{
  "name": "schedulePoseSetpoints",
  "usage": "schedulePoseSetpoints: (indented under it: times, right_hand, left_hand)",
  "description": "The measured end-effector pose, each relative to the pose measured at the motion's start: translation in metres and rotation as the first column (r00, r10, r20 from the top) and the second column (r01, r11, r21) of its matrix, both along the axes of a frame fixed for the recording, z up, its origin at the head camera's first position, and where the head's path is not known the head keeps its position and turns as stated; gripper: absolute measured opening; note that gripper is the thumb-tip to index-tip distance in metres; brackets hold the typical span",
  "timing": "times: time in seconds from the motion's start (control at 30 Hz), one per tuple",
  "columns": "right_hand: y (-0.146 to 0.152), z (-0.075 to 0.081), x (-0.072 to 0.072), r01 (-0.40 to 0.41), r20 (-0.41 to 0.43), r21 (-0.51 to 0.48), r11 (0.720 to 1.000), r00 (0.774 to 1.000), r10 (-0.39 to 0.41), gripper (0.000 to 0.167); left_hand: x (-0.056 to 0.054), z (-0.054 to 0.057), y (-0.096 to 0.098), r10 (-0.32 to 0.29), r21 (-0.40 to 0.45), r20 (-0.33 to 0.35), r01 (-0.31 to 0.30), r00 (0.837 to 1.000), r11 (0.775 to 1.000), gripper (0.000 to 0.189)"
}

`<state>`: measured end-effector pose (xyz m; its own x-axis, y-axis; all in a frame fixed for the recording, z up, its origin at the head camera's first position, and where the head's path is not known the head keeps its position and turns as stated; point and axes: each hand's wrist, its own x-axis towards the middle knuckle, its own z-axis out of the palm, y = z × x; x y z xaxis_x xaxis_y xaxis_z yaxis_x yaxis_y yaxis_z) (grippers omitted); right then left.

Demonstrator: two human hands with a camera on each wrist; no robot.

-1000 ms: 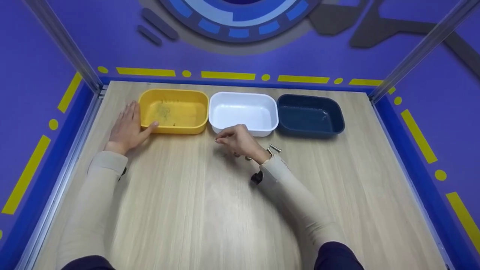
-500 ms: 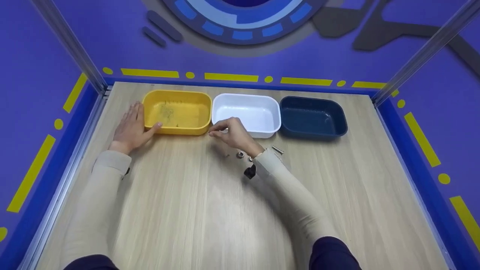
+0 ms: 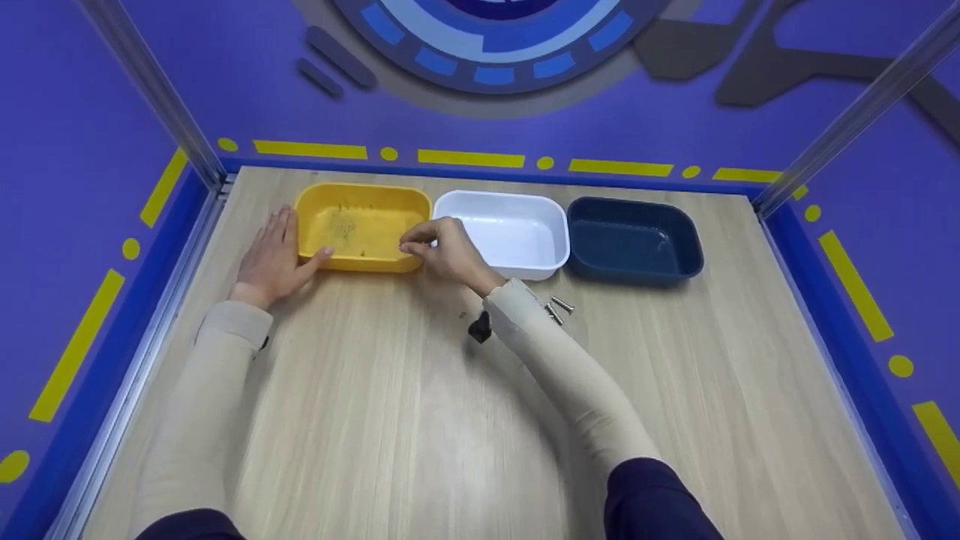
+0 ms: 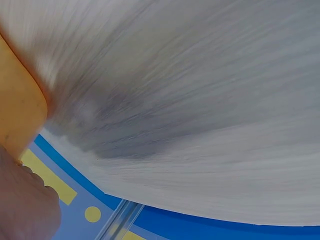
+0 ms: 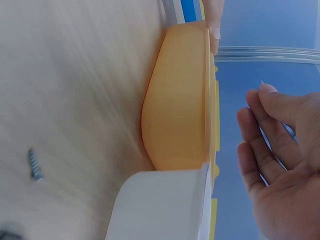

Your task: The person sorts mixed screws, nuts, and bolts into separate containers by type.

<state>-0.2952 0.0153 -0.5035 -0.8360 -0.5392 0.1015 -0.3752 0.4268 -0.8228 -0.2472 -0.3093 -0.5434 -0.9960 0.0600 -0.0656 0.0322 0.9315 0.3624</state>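
My right hand (image 3: 448, 251) is over the right end of the yellow bin (image 3: 431, 217), thumb and index fingertip pinched together. A tiny pointed tip shows at the fingertips (image 5: 268, 89) in the right wrist view; I cannot tell what the pinched thing is. Small dark bits (image 3: 343, 225) lie in the yellow bin. My left hand (image 3: 271, 259) rests against its left side, fingers straight along the wall and thumb on the front rim. Silver screws (image 3: 562, 304) lie on the table behind the right forearm, and a small screw (image 5: 35, 165) shows in the right wrist view.
A white bin (image 3: 517, 271) stands beside the yellow one, and a dark blue bin (image 3: 637, 281) at its right. All are in a row near the back of the wooden table (image 3: 360, 420). Purple panels (image 3: 480, 131) with metal posts (image 3: 847, 112) enclose the table.
My right hand has moved left and away from me, from in front of the white bin to over the yellow bin's right end. My left hand stays at the yellow bin. The view has shifted slightly.
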Motion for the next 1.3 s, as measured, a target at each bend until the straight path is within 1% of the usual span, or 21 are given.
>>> schedulePoseSetpoints:
  times: [0.17, 0.3, 0.43, 0.57, 0.7, 0.83, 0.93, 1.0, 1.13, 1.3]
  right_hand:
    - [-0.016, 0.005, -0.010, 0.043, -0.001, 0.018, 0.999, 0.999, -0.043, 0.016]
    - [-0.029, 0.008, -0.018, 0.059, 0.000, 0.016, 0.998, 0.998, -0.059, 0.017]
    - [-0.042, 0.008, -0.022, 0.078, 0.007, 0.020, 0.997, 0.997, -0.079, 0.017]
    - [-0.054, 0.006, -0.026, 0.089, -0.005, 0.054, 0.995, 0.996, -0.089, 0.016]
    - [-0.066, 0.003, -0.030, 0.139, -0.018, 0.086, 0.986, 0.990, -0.138, 0.016]
    - [-0.075, 0.000, -0.034, 0.201, -0.054, 0.102, 0.974, 0.979, -0.196, 0.017]
    - [-0.078, -0.002, -0.037, 0.234, -0.065, 0.102, 0.967, 0.971, -0.229, 0.017]
    - [-0.079, -0.003, -0.038, 0.251, -0.055, 0.101, 0.963, 0.968, -0.247, 0.017]
    - [-0.079, -0.004, -0.038, 0.258, -0.052, 0.085, 0.962, 0.966, -0.254, 0.018]
    - [-0.077, -0.005, -0.040, 0.270, -0.012, 0.084, 0.959, 0.963, -0.270, 0.019]
  left_hand:
    - [0.000, 0.000, 0.003, -0.001, 0.002, -0.015, 0.001, 1.000, 1.000, 0.109]
    - [-0.001, 0.000, 0.002, 0.006, -0.006, 0.001, -0.006, 1.000, 1.000, 0.110]
    - [0.000, 0.000, 0.002, 0.010, -0.006, 0.006, -0.010, 1.000, 1.000, 0.109]
    - [0.000, 0.000, 0.001, 0.007, -0.008, -0.002, -0.007, 1.000, 1.000, 0.109]
    - [0.000, 0.001, 0.001, -0.002, -0.007, -0.004, 0.002, 1.000, 1.000, 0.110]
    - [0.000, 0.001, 0.000, -0.007, 0.001, 0.002, 0.007, 1.000, 1.000, 0.109]
    - [0.000, 0.000, -0.001, -0.010, 0.003, 0.007, 0.010, 1.000, 1.000, 0.110]
    - [0.000, 0.000, 0.000, -0.012, 0.000, 0.007, 0.012, 1.000, 1.000, 0.110]
    - [0.000, 0.001, 0.000, -0.016, -0.007, 0.000, 0.016, 1.000, 1.000, 0.110]
    - [-0.001, 0.000, -0.001, -0.010, -0.008, -0.007, 0.010, 1.000, 1.000, 0.109]
